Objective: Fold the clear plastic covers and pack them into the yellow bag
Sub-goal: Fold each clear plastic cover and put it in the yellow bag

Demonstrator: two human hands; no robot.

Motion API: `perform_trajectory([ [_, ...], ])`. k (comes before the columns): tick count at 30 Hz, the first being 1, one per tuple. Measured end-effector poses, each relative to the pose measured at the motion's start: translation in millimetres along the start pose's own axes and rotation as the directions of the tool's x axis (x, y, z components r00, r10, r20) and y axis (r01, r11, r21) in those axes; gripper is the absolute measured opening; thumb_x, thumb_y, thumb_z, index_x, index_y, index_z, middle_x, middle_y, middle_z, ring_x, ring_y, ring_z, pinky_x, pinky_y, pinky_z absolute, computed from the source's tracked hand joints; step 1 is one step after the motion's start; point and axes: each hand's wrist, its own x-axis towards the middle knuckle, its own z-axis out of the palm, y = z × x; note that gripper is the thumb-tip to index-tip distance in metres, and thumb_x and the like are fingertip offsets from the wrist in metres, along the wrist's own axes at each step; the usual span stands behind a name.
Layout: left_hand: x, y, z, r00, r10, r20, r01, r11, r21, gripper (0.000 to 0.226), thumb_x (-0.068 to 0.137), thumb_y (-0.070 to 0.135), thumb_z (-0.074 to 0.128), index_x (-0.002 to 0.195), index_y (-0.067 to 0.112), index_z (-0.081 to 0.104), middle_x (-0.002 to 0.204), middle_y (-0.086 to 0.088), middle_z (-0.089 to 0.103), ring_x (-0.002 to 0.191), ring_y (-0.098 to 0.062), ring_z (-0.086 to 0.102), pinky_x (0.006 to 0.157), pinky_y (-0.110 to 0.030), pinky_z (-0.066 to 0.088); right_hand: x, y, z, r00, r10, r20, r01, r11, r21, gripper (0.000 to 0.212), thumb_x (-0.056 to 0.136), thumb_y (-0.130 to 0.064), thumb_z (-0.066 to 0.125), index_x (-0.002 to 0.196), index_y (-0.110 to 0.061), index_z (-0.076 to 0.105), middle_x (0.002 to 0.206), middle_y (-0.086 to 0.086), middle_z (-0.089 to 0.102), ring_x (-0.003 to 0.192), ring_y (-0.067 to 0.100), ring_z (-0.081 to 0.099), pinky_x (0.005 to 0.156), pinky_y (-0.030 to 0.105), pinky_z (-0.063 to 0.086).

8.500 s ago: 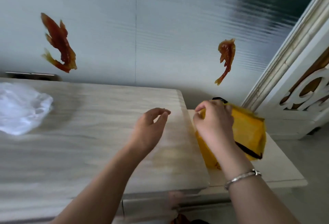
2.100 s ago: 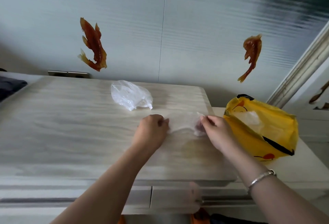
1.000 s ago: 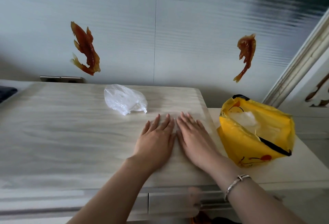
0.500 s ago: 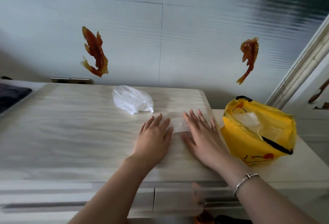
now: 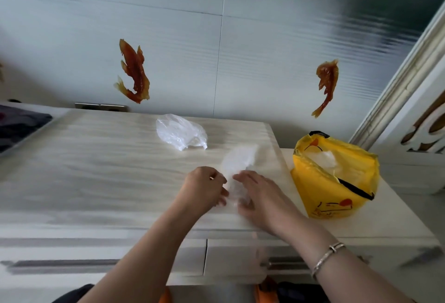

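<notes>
A thin, crumpled clear plastic cover [image 5: 237, 170] was pinched between both grips, left hand [image 5: 204, 188] and right hand [image 5: 260, 194], on the pale wood-grain worktop [image 5: 96, 170], apparently for folding. The open yellow plastic bag [image 5: 332, 182] stood right of them, within reach.

glossy yellow bag [image 5: 320, 189], wood-grain table [image 5: 96, 170]

Both hands' grip [image 5: 230, 189] on clear cover [image 5: 238, 160], yellow bag [image 5: 334, 180] beside
</notes>
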Motion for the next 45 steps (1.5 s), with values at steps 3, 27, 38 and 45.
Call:
perform_trajectory([
  [3, -5.2, 7.6, -5.1, 0.997, -0.041, 0.071, 0.045, 0.997, -0.065, 0.025, 0.094, 0.006, 0.041, 0.095, 0.001, 0.066, 0.078, -0.015, 0.073, 0.050, -0.018, 0.059, 0.046, -0.020, 0.044, -1.1, 2.6, -0.5, 0.999, -0.044, 0.026, 0.044, 0.999, -0.008, 0.048, 0.094, -0.028, 0.051, 0.141, -0.025, 0.042, 0.149, -0.009, 0.037, 0.137, 0.009, 0.031, 0.110, 0.017, 0.015],
  [27, 54.0, -1.4, 17.7, 0.990, 0.103, -0.097, -0.075, 0.963, 0.257, 0.038, 0.090, 0.026, 0.057, 0.059, 0.005, 0.062, 0.038, 0.005, 0.043, 0.040, -0.011, 0.039, 0.044, -0.022, 0.028, 65.6, 36.0, 9.9, 0.920, 0.333, -0.205, -0.231, 0.886, 0.402, 0.028, 0.094, -0.035, 0.053, 0.072, -0.020, 0.045, 0.063, -0.006, 0.048, 0.065, 0.018, 0.050, 0.058, 0.033, 0.040],
  [38, 51.1, -0.9, 18.8, 0.969, 0.120, -0.216, -0.025, 0.917, 0.398, 0.018, 0.086, 0.022, 0.056, 0.102, 0.017, 0.050, 0.100, 0.000, 0.060, 0.093, -0.025, 0.060, 0.071, -0.032, 0.047, 74.8, 34.6, 16.5, 0.946, -0.045, -0.321, 0.052, 0.999, 0.013, 0.019, 0.078, -0.001, 0.062, 0.087, -0.016, 0.055, 0.095, -0.001, 0.050, 0.093, 0.021, 0.047, 0.077, 0.035, 0.041],
  [45, 47.8, -2.9, 12.8, 0.942, 0.235, -0.240, -0.096, 0.872, 0.479, 0.013, 0.086, 0.015, 0.055, 0.097, 0.019, 0.048, 0.095, 0.004, 0.056, 0.086, -0.021, 0.056, 0.064, -0.030, 0.040, 67.4, 39.2, 7.9, 0.971, -0.059, -0.231, 0.079, 0.993, 0.082, 0.013, 0.088, -0.015, 0.060, 0.097, -0.017, 0.069, 0.098, -0.007, 0.056, 0.093, 0.015, 0.057, 0.084, 0.038, 0.049],
])
